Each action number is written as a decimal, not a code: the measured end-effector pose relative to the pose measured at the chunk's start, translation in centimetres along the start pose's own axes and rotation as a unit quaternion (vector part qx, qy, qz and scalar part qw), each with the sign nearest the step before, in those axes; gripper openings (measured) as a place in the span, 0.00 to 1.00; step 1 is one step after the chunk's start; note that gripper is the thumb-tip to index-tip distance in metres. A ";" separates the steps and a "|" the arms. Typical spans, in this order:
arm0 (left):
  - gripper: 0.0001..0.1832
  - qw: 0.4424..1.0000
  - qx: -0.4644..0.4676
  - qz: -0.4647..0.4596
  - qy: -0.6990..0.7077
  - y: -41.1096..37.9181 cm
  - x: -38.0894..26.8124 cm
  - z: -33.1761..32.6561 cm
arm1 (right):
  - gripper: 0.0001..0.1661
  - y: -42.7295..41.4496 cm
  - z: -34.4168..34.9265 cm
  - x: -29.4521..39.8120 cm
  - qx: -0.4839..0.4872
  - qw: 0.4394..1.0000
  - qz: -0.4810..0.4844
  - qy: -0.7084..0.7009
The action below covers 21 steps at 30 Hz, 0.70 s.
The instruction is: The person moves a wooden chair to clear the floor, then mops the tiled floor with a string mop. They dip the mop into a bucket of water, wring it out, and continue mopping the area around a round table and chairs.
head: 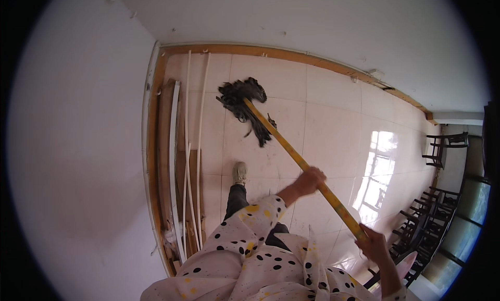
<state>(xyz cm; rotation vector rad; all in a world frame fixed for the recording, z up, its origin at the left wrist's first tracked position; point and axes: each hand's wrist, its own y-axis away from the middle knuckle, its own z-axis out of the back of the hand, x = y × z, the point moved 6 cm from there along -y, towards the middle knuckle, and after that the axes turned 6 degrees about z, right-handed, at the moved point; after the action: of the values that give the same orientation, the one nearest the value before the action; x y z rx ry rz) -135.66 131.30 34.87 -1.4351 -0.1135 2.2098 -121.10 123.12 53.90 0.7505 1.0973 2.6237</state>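
A mop with a yellow pole [284,142] slants across the view, its dark rag-strip head [243,94] spread on the pale tiled floor [332,133]. Partway up the pole, my left hand [311,180] is wrapped around it. Nearer the pole's upper end, my right hand [371,241] grips it too. Some of the black strips trail toward me beneath the pole, and a small tuft shows on its right side. One shoe [240,172] stands on the tiles just below the mop head.
Long white pipes [201,117] and brown boards [165,144] lie along the left wall [78,144]. A wooden baseboard [281,54] borders the floor. Several dark wooden chairs [424,219] line the right side near windows [468,211], with another chair [441,146] farther back.
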 end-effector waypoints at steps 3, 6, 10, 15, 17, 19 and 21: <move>0.07 0.994 -0.036 0.081 -0.061 1.9 6.9 6.3 | 0.29 -5.2 -4.4 5.1 0.062 0.998 0.008 -0.015; 0.11 0.987 0.007 0.101 -0.128 4.7 12.1 12.2 | 0.29 -8.9 -10.1 9.6 0.053 0.991 0.123 -0.013; 0.12 0.971 0.078 0.121 -0.189 7.1 15.3 16.3 | 0.30 -11.2 -15.7 11.9 0.073 0.988 0.122 -0.053; 0.10 0.961 0.111 0.123 -0.222 6.6 15.5 15.6 | 0.27 -11.8 -14.8 10.9 0.085 0.991 0.058 -0.088; 0.10 0.962 0.120 0.114 -0.215 5.0 14.7 13.4 | 0.25 -12.4 -14.5 7.2 0.046 0.976 0.063 -0.202; 0.10 0.964 0.136 0.088 -0.212 4.1 13.7 10.4 | 0.25 -12.0 -14.0 3.8 0.040 0.967 0.044 -0.248; 0.10 0.962 0.174 0.067 -0.201 3.3 12.3 6.6 | 0.24 -10.4 -13.1 0.4 0.045 0.960 -0.014 -0.277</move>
<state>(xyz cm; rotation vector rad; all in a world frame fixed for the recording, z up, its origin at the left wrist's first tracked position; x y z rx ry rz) -146.51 135.24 26.44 -0.8163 0.2337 2.4552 -128.40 122.63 38.91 1.3662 1.0409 2.1338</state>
